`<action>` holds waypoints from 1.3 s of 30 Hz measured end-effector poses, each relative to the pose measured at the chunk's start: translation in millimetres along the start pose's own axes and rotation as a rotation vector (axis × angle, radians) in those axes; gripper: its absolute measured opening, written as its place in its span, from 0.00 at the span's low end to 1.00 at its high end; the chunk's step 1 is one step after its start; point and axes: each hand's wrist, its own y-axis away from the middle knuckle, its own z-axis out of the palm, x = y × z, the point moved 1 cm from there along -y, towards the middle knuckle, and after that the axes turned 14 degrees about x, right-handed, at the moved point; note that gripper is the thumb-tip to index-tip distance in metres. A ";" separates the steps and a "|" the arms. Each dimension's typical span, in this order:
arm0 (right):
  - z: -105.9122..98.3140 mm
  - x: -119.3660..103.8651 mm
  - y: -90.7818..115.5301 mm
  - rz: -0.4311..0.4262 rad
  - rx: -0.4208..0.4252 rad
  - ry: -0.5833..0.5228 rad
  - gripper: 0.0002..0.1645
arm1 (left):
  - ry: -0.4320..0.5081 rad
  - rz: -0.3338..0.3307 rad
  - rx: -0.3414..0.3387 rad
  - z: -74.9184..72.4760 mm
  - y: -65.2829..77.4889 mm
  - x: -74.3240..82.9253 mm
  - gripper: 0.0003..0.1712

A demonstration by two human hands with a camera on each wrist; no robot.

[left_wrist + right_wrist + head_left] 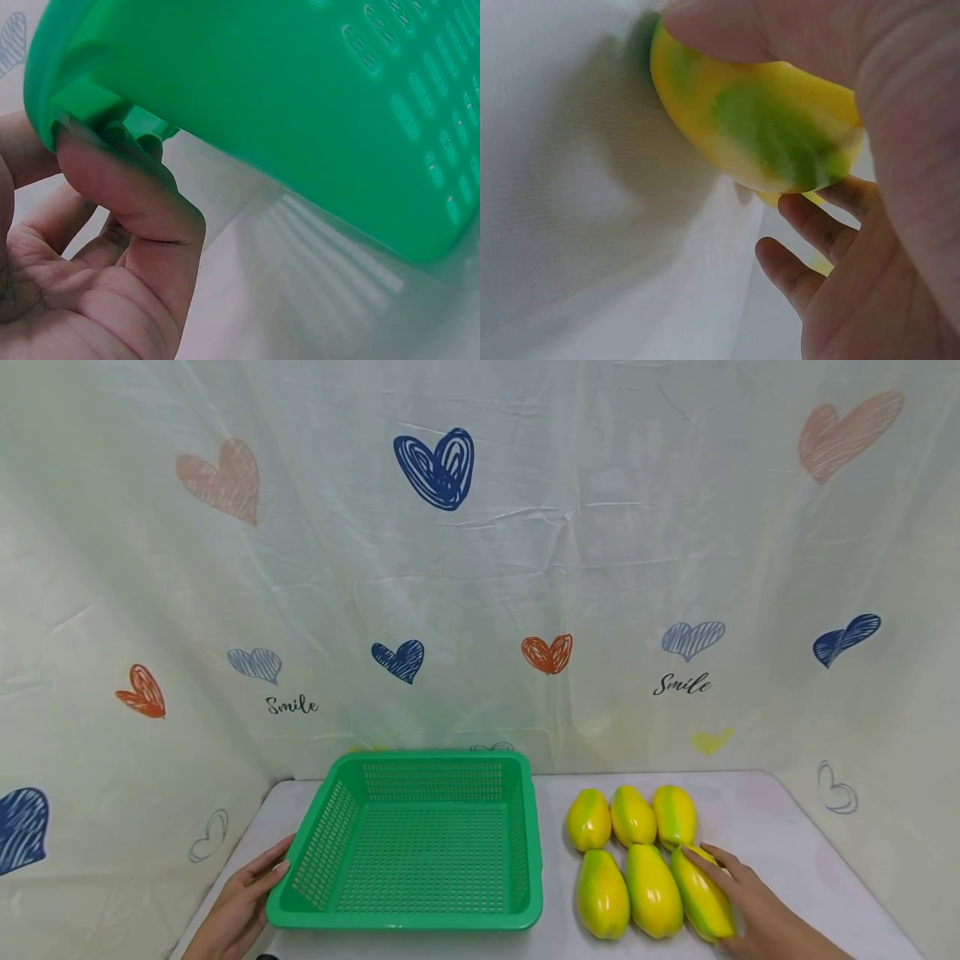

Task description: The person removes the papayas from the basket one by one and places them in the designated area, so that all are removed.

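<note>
A green plastic basket (420, 860) with perforated walls and floor stands on the table, nothing inside it. My left hand (242, 897) holds its left rim; in the left wrist view the fingers (135, 187) curl at the rim's edge. To the right lie several yellow-green papayas in two rows of three. My right hand (750, 893) grips the front-right papaya (701, 897). In the right wrist view, the thumb (727, 30) lies on one side of this papaya (765, 127) and fingertips touch the other, while two other fingers stand off it.
Back-row papayas (632, 816) lie close behind the front ones. The white-covered table (555, 893) ends at a hanging sheet (480, 577) printed with hearts, which also runs along both sides. A small dark object (266, 957) shows at the bottom edge, cut off.
</note>
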 end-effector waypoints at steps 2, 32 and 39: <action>-1.0 -2.3 -1.2 0.053 -0.024 -0.011 0.66 | -0.002 0.001 0.000 0.4 0.3 0.4 0.40; -7.1 2.3 -2.1 0.116 -0.037 -0.047 0.70 | 0.016 -0.008 0.017 0.3 0.9 1.2 0.40; -7.9 11.4 2.8 0.046 0.086 -0.018 0.61 | 0.007 -0.004 0.009 -0.4 -0.1 0.4 0.40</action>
